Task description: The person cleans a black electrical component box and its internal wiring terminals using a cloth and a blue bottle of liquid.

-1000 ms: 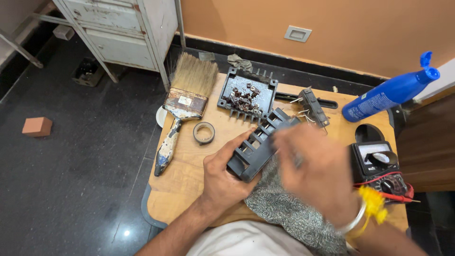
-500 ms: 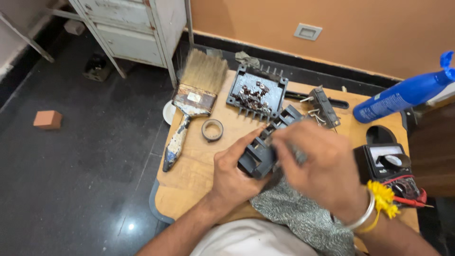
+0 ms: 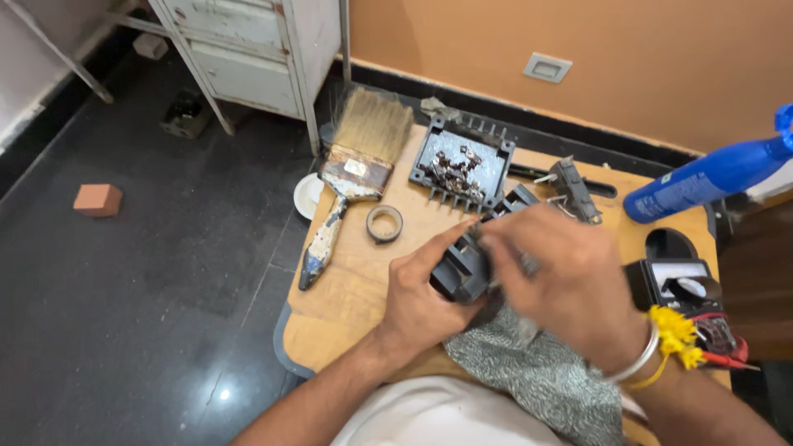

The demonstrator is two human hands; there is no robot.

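My left hand (image 3: 421, 293) grips a black finned plastic housing (image 3: 471, 260) from below and the left, above the wooden board (image 3: 347, 289). My right hand (image 3: 570, 285) lies over the housing's right side, blurred, pressing a grey speckled cloth (image 3: 537, 372) against it. The cloth hangs down toward my lap. A yellow band and a metal bangle circle my right wrist. Most of the housing's right half is hidden under my right hand.
On the board lie a wide paintbrush (image 3: 355, 173), a small roll of tape (image 3: 385, 223), a black tray of small parts (image 3: 462, 163) and a small black component (image 3: 574, 190). A blue spray bottle (image 3: 710, 177) and a multimeter (image 3: 681, 281) sit at the right. A white metal cabinet (image 3: 256, 49) stands behind.
My right hand has kept shifting over the housing with the cloth. The view has tilted slightly, so the board sits a little lower in the picture. The left hand's grip is unchanged.
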